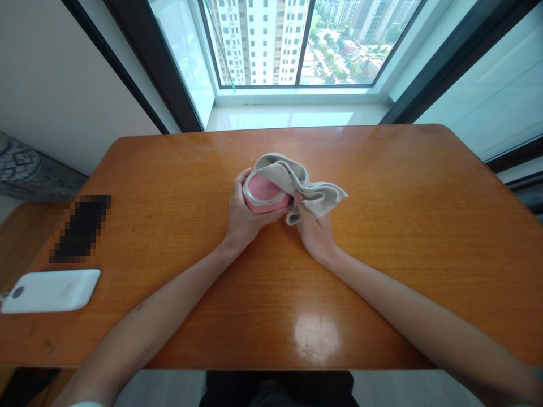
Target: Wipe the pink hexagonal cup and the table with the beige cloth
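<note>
My left hand (245,217) is wrapped round a small pink container (263,189) with a pale rim, tilted so its pink top faces me. What kind of container it is I cannot tell. A light grey cloth (292,175) is bunched in my right hand (316,229). Part of that cloth drapes over the far right side of the pink container and touches it, while a loose end sticks out to the right. Some of my right fingers are hidden under the folds. Both hands are above the middle of the wooden table (403,226).
On the table's left side lies a white flat device (53,291), perhaps a power bank. Behind it is a dark pixelated object (82,229). A window (297,45) with a white sill stands beyond the far edge. A wooden chair or bench part (31,232) shows at left.
</note>
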Available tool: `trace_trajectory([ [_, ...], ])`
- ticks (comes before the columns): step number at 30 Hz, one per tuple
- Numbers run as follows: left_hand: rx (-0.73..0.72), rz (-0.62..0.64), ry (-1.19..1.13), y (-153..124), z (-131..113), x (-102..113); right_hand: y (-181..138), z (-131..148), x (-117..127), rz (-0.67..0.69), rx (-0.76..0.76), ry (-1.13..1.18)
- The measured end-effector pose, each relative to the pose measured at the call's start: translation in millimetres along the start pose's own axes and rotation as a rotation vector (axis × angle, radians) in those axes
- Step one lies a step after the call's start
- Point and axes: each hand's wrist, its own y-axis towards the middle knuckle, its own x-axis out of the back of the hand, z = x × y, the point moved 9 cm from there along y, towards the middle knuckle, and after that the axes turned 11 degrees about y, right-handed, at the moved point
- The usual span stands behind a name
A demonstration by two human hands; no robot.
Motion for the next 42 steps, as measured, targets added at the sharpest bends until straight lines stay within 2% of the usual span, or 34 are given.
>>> trace_trajectory([
  [2,-0.003,-0.005,0.016,-1.8,-0.9,1.5,-1.0,2.6,-0.7,-0.002,0.020,-0.035],
  [7,-0.200,0.092,0.034,-11.6,-24.2,-6.0,6.5,10.8,12.0,-0.154,0.022,0.025],
  [13,-0.068,-0.046,0.016,-7.8,-11.2,6.9,-2.4,6.9,4.0,-0.095,-0.003,0.009],
  [17,-0.238,0.057,0.038,-15.3,-27.6,-2.3,5.6,8.9,10.5,-0.139,0.035,0.077],
  [19,-0.278,0.099,0.049,-17.4,-31.4,-7.5,8.9,9.6,10.7,-0.128,0.058,0.083],
  [24,-0.094,-0.028,0.059,-9.4,-12.8,2.1,-3.0,0.1,3.9,-0.096,0.029,0.038],
  [26,-0.089,-0.033,0.070,-9.6,-11.9,4.2,-7.7,-4.3,5.6,-0.118,-0.001,0.058],
  [29,-0.245,0.046,0.065,-15.6,-26.2,0.6,-4.8,-3.6,12.8,-0.151,0.006,0.085],
  [32,-0.401,0.131,0.051,-23.4,-39.7,-6.1,7.0,-8.1,13.0,-0.103,-0.054,0.188],
  [36,-0.416,0.162,0.011,-23.3,-39.3,-12.5,15.8,-13.8,6.1,-0.041,-0.130,0.368],
  [39,-0.427,0.189,-0.052,-22.6,-39.1,-14.9,13.6,-12.9,12.4,-0.128,-0.127,0.373],
  [42,-0.449,0.283,-0.111,-24.8,-41.5,-19.6,10.9,-11.7,15.5,-0.158,-0.151,0.354],
])
